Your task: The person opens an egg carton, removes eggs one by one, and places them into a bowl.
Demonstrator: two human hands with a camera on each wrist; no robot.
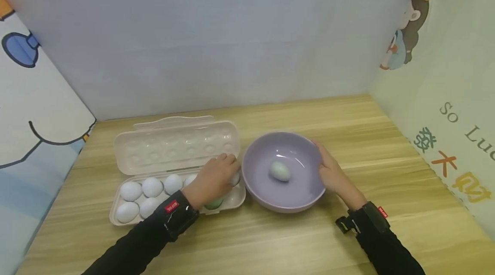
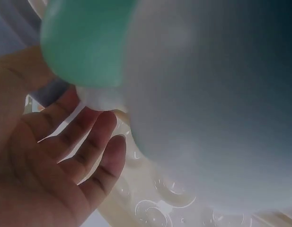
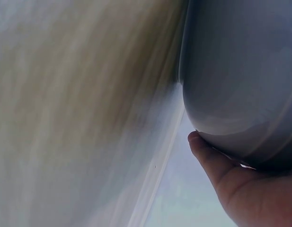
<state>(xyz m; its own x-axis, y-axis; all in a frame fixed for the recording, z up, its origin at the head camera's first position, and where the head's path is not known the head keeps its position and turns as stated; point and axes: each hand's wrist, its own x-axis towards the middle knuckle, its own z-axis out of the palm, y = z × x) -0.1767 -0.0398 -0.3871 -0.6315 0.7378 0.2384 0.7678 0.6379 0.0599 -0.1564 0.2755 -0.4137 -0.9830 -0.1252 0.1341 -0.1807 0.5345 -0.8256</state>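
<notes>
An egg carton [image 1: 123, 220] lies with its lid raised, holding several white eggs [image 1: 152, 187] and a green egg [image 1: 214, 203]. My left hand [image 1: 216, 178] reaches over its right end. There its fingers [image 2: 104, 127] curl about a white egg [image 2: 102, 98], partly hidden behind the green egg [image 2: 89, 42]. A large blurred white egg [image 2: 207, 104] fills much of the left wrist view. A purple bowl [image 1: 284, 200] stands just right of the carton with one pale green egg [image 1: 279, 171] in it. My right hand [image 1: 331, 174] grips the bowl's right side, thumb against its outer wall.
The clear plastic lid [image 1: 178, 144] leans back behind the eggs. Everything stands on a wood-grain table [image 1: 386, 159]. A grey backdrop [image 1: 232, 51] rises at the rear, with printed panels on both sides.
</notes>
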